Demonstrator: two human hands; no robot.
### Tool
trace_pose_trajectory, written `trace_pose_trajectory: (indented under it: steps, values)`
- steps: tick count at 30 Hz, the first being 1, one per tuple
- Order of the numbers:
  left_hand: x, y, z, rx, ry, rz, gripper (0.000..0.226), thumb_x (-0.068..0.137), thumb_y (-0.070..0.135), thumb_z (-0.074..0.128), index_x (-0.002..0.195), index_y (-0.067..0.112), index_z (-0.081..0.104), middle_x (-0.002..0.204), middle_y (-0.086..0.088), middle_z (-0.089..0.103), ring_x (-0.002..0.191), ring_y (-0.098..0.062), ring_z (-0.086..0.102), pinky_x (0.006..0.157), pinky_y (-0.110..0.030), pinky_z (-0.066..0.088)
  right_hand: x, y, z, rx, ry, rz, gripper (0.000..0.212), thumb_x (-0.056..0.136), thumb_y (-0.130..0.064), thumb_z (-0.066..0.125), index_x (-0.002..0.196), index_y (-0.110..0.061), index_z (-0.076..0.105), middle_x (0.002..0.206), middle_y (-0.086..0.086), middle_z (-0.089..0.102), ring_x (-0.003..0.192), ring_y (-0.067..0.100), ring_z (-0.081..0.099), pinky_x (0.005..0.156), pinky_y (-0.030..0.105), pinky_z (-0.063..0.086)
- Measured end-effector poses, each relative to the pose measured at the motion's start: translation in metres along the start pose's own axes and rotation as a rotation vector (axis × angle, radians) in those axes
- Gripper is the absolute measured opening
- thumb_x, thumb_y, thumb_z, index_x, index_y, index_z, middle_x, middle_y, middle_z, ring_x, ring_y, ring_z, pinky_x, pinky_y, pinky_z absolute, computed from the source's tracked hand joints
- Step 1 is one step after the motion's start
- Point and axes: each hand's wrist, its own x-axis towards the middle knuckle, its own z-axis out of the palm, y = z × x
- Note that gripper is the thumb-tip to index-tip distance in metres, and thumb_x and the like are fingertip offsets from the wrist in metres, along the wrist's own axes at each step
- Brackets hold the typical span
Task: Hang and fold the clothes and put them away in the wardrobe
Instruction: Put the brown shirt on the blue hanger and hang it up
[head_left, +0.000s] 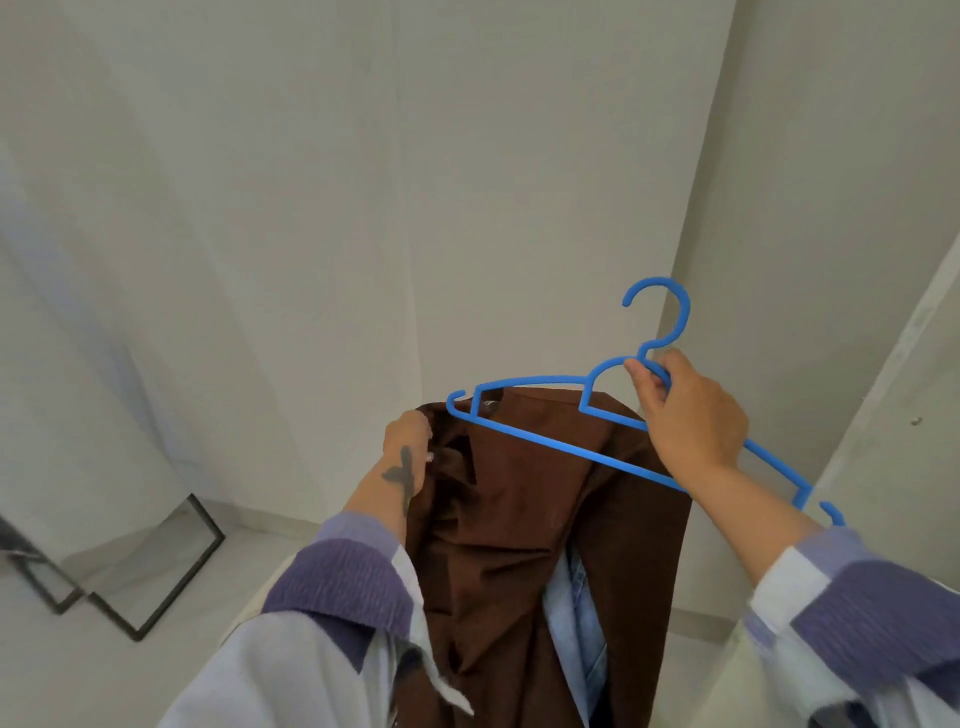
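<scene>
A brown garment (540, 519) hangs in front of me, held up at chest height. My left hand (408, 441) grips its upper left edge near the collar. My right hand (685, 410) holds a blue plastic hanger (545, 441) just below its hook, fingers curled round the neck. The hanger lies tilted across the top of the garment, its left end near the collar and its right end down by my right sleeve. A light blue denim piece (576, 618) shows behind the lower part of the brown cloth.
White walls meet in a corner ahead. A dark-framed mirror (150, 577) leans on the floor at the lower left. A white panel edge (883, 395) runs up the right side. The floor is pale.
</scene>
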Motion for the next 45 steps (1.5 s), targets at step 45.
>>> trace_pose_trajectory:
  steps: [45]
  values:
    - [-0.097, 0.060, -0.017, 0.894, 0.274, 0.867, 0.027, 0.099, 0.017, 0.032, 0.094, 0.019, 0.059, 0.093, -0.002, 0.066, 0.088, -0.026, 0.060, 0.080, -0.035, 0.047, -0.028, -0.071, -0.030, 0.413, -0.157, -0.301, 0.020, 0.097, -0.043, 0.039, 0.089, -0.027, 0.046, 0.059, -0.009, 0.048, 0.052, 0.008, 0.047, 0.051, 0.017, 0.035]
